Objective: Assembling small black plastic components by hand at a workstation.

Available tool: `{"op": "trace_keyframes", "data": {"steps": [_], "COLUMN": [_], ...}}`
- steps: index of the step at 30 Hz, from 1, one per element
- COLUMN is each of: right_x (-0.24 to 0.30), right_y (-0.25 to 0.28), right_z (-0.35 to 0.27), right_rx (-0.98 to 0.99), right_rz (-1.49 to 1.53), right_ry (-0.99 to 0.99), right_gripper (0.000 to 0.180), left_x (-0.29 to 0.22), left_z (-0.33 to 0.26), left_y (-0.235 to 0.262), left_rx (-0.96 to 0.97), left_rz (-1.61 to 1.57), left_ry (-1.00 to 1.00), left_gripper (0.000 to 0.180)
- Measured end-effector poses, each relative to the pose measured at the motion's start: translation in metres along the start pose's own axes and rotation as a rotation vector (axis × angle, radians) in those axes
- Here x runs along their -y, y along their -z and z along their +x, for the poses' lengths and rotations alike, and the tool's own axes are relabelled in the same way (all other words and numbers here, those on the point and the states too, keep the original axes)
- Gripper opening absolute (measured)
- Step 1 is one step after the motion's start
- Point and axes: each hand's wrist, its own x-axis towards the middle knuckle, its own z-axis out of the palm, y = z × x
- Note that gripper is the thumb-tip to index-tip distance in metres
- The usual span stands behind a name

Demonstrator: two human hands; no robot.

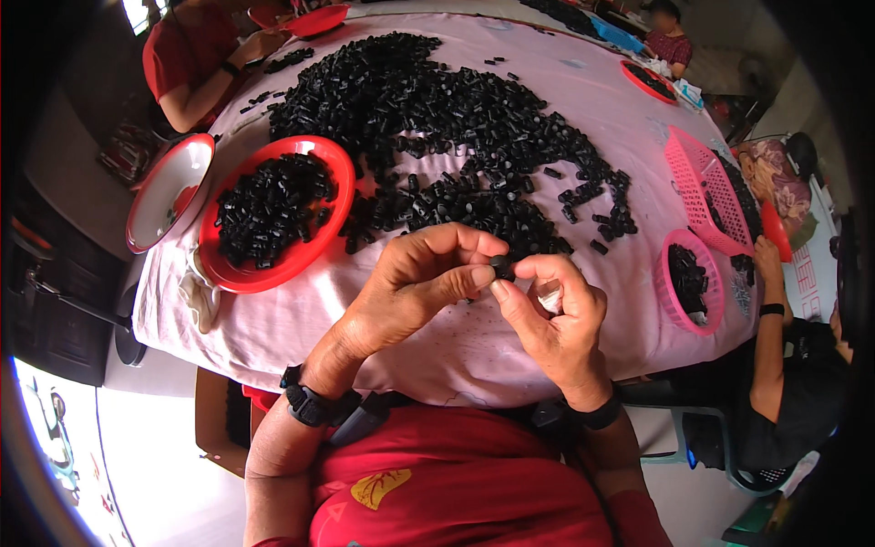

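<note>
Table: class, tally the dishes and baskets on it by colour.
Red dishes: 4
Pink baskets: 2
Total: 6
A red edge at far right is too hidden to count.

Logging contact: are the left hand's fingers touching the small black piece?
Touching. Head view: the left hand thumb and fingers pinch the small black piece, which the right hand also holds.
</note>
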Motion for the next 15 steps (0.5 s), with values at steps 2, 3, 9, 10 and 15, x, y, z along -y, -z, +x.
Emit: {"op": "trace_keyframes", "data": {"steps": [2, 3, 9, 10, 15], "right_x": [-0.002, -0.002, 0.003, 0.003, 0.004], "right_y": [0.001, 0.0, -0.003, -0.002, 0.001], "right_z": [-0.001, -0.001, -0.002, -0.002, -0.001], "right_rx": [0.01, 0.023, 0.033, 0.035, 0.076], "right_rz": [-0.012, -0.016, 0.036, 0.033, -0.091], "right_ry": [0.008, 0.021, -0.007, -0.009, -0.03], "right_gripper": [0.022, 0.023, 0.026, 0.026, 0.031], "left_x": [-0.001, -0.001, 0.009, 0.011, 0.008], "left_z": [0.001, 0.0, 0.0, 0.0, 0.0], "left_y": [0.003, 0.004, 0.009, 0.01, 0.011], "left_rx": [0.04, 0.049, 0.042, 0.047, 0.125], "left_rz": [0.013, 0.027, -0.07, -0.115, -0.162], "left_ry": [0.032, 0.037, 0.112, 0.133, 0.123], "left_gripper": [0.022, 0.023, 0.022, 0.023, 0.026]}}
